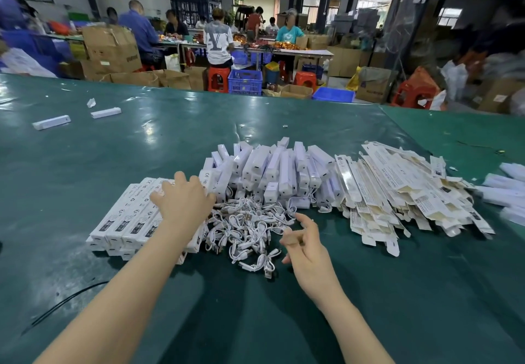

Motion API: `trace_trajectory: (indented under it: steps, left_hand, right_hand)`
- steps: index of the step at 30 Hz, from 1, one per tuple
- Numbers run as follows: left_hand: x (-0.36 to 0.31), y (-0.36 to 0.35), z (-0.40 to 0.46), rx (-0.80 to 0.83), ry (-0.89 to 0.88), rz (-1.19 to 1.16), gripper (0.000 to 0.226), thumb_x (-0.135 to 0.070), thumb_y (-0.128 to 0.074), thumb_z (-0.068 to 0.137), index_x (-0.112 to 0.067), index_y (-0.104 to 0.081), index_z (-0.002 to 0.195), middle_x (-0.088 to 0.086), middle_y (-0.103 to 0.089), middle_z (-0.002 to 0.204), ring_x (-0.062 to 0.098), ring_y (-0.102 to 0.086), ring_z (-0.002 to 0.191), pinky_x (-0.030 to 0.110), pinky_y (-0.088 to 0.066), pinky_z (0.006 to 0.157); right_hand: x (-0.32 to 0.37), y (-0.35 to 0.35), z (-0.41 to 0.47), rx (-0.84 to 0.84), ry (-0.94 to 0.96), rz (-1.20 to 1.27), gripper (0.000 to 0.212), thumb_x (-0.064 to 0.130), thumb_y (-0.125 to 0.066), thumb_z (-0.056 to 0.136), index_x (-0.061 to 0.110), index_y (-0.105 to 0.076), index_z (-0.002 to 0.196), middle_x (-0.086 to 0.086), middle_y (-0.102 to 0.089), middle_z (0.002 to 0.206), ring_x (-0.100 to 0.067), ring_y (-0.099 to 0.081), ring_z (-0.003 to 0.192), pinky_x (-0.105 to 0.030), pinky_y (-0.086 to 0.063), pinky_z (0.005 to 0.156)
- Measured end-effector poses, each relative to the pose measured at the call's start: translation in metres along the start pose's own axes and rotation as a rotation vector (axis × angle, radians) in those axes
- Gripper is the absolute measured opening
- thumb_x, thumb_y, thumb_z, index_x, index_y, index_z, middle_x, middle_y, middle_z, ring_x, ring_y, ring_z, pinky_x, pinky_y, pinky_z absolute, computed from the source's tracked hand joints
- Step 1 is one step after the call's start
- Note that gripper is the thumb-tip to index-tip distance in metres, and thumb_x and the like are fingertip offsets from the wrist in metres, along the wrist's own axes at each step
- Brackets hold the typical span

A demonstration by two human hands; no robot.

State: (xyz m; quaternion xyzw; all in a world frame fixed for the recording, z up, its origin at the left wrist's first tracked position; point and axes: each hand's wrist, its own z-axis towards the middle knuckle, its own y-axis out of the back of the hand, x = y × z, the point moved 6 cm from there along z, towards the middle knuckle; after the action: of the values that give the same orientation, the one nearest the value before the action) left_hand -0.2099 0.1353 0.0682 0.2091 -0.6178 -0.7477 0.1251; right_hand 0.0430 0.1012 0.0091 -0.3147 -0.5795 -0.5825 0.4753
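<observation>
On the green table (199, 125) lie rows of packed white boxes (125, 219) at the left. My left hand (181, 201) rests flat on them, fingers spread. A tangle of short white USB cables (244, 230) sits in the middle. Behind it is a heap of white oblong devices (278, 170). A pile of flat unfolded cartons (397, 190) lies to the right. My right hand (304, 247) hovers at the cable pile's right edge, fingers loosely curled, holding nothing I can see.
Two loose white boxes (51, 122) lie at the far left of the table, and more white pieces (505, 193) at the right edge. A black cord (65, 301) runs near my left forearm. Beyond the table, people sit among cardboard boxes, crates and red stools.
</observation>
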Motion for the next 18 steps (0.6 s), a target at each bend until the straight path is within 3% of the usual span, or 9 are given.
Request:
trace_trajectory:
  steps: [2,4,7,11,14,16,18]
  left_hand:
    - [0.004,-0.003,0.005,0.100,0.017,-0.026,0.041,-0.046,-0.046,0.094,-0.016,-0.054,0.120,0.008,-0.049,0.126,0.036,-0.048,0.117,0.047,-0.033,0.086]
    - [0.006,-0.009,0.007,0.210,0.013,0.007,0.042,-0.047,-0.043,0.095,-0.020,-0.049,0.127,0.006,-0.046,0.136,0.040,-0.038,0.130,0.056,-0.032,0.095]
    - [0.007,-0.015,0.009,0.305,0.003,0.050,0.050,-0.046,-0.045,0.097,-0.024,-0.039,0.141,0.004,-0.031,0.150,0.046,-0.016,0.143,0.071,-0.021,0.104]
    - [0.009,-0.017,0.014,0.346,0.027,0.016,0.060,-0.049,-0.042,0.098,-0.024,-0.029,0.150,0.004,-0.018,0.160,0.046,-0.007,0.146,0.074,-0.016,0.105]
    - [0.011,-0.014,0.022,0.330,0.011,0.015,0.052,-0.049,-0.042,0.097,-0.017,-0.041,0.138,0.007,-0.034,0.149,0.043,-0.026,0.139,0.066,-0.028,0.104]
    - [0.011,-0.009,0.027,0.314,-0.023,0.007,0.036,-0.042,-0.045,0.095,-0.013,-0.051,0.114,0.008,-0.048,0.125,0.038,-0.045,0.120,0.058,-0.036,0.100]
    - [0.012,-0.006,0.028,0.316,-0.027,0.006,0.029,-0.044,-0.049,0.092,-0.015,-0.051,0.099,0.006,-0.049,0.111,0.035,-0.048,0.111,0.054,-0.039,0.097]
  right_hand:
    - [-0.001,-0.001,0.000,0.028,0.005,-0.034,0.048,0.044,-0.043,0.097,0.035,-0.029,0.142,0.029,-0.059,0.094,0.001,-0.063,0.074,-0.012,-0.044,0.075]
    - [-0.002,-0.001,0.000,0.043,0.012,-0.064,0.051,0.049,-0.040,0.096,0.037,-0.027,0.144,0.036,-0.056,0.096,-0.001,-0.062,0.080,-0.022,-0.046,0.083]
    - [-0.002,-0.003,0.000,0.061,0.020,-0.094,0.051,0.049,-0.040,0.097,0.037,-0.025,0.145,0.036,-0.055,0.098,-0.003,-0.062,0.083,-0.027,-0.046,0.087]
    - [-0.001,-0.004,0.000,0.087,0.006,-0.109,0.056,0.056,-0.038,0.095,0.039,-0.023,0.146,0.033,-0.054,0.097,-0.004,-0.062,0.084,-0.029,-0.047,0.089]
    - [-0.001,-0.005,-0.001,0.108,0.001,-0.117,0.055,0.053,-0.038,0.096,0.039,-0.023,0.147,0.034,-0.053,0.097,-0.004,-0.061,0.084,-0.027,-0.046,0.089]
    - [-0.001,-0.005,-0.001,0.119,-0.003,-0.120,0.053,0.049,-0.039,0.098,0.038,-0.023,0.147,0.035,-0.053,0.097,-0.005,-0.061,0.085,-0.028,-0.047,0.089]
    - [0.001,-0.005,-0.002,0.128,-0.004,-0.124,0.054,0.050,-0.039,0.097,0.037,-0.024,0.147,0.031,-0.055,0.095,-0.005,-0.061,0.087,-0.030,-0.047,0.090]
